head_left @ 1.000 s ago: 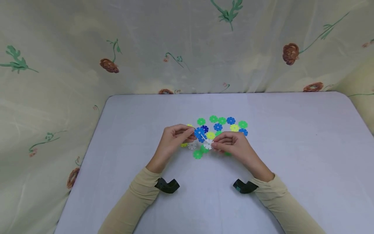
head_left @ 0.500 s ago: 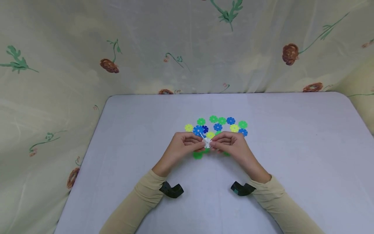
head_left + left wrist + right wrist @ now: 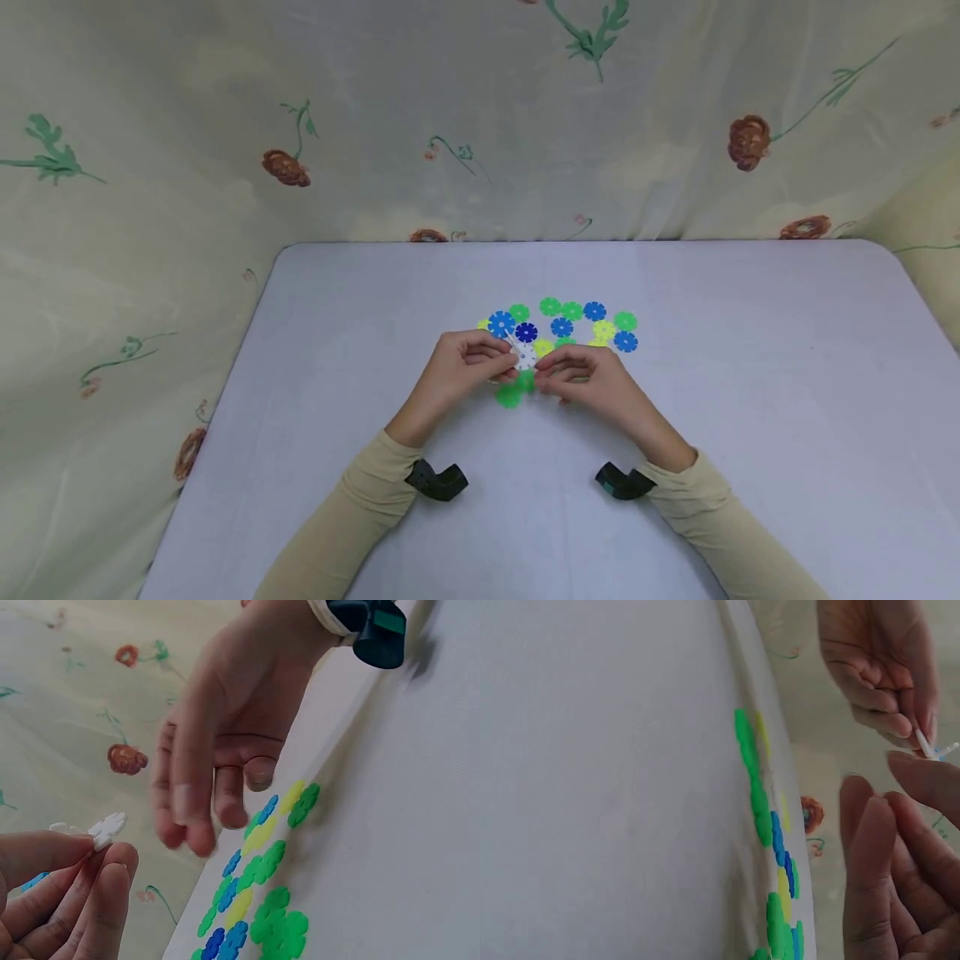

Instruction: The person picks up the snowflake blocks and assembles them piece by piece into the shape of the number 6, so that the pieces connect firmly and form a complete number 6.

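Pinched between thumb and fingers of my left hand (image 3: 472, 358) is a white notched snowflake disc (image 3: 526, 355). In the left wrist view this white disc (image 3: 107, 828) stands above the fingertips. Another white piece (image 3: 510, 336), seen edge-on, slants from it toward a lighter blue snowflake disc (image 3: 501, 324); they appear joined, held above the table. The right hand (image 3: 588, 375) hovers just right of the white disc. Its fingers are loosely bent, with a gap between thumb and fingertips and nothing in them, as the right wrist view also shows.
Several green, blue and yellow snowflake discs lie flat beyond the hands, among them a dark blue disc (image 3: 527, 332) and a blue disc (image 3: 626, 342). Two green discs (image 3: 509, 396) lie below the hands. A white-covered table (image 3: 750, 350) meets a flowered curtain (image 3: 480, 125) at the back.
The left hand went from the blue disc to the white disc, first moving right, then slightly back left with the joined pieces. The right hand let go of the white disc.
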